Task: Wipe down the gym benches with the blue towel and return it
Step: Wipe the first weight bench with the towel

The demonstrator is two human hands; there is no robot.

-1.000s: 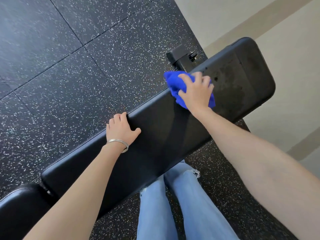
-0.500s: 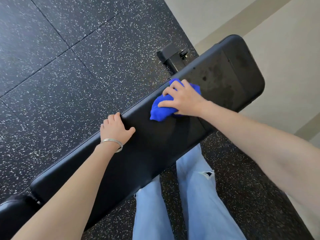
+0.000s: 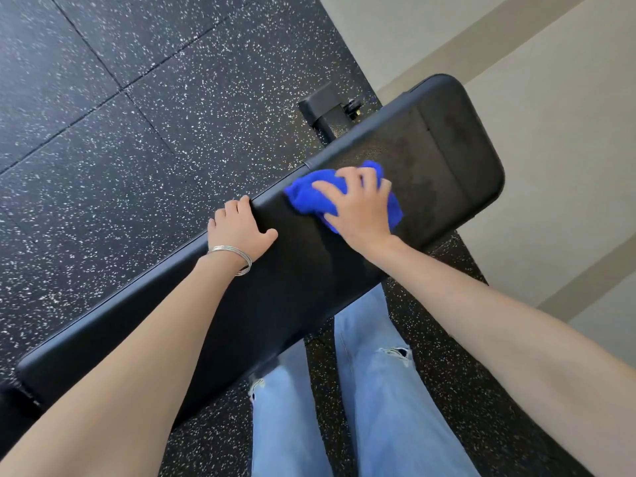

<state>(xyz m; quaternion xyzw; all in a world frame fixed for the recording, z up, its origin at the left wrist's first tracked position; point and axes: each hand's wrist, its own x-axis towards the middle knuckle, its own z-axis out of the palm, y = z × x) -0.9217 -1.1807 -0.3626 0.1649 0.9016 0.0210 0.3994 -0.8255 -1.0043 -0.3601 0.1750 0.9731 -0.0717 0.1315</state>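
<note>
Bright, even daylight; soft shadows, slight motion blur, wide-angle bending at edges.

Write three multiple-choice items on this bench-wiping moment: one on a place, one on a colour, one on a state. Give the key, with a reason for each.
1. Where is the blue towel?
A. on the speckled floor
B. on the bench pad, under the right hand
C. draped over a knee

2. What colour is the bench pad?
A. red
B. black
C. white

3. What is the left hand doing?
A. hanging free at the person's side
B. holding a spray bottle
C. gripping the pad's far edge

Key:
1 B: the bunched towel sits on the pad's top with the right hand's fingers curled over it.
2 B: the whole padded top is black.
3 C: its fingers curl over the far edge and the thumb lies on top of the pad.
</note>
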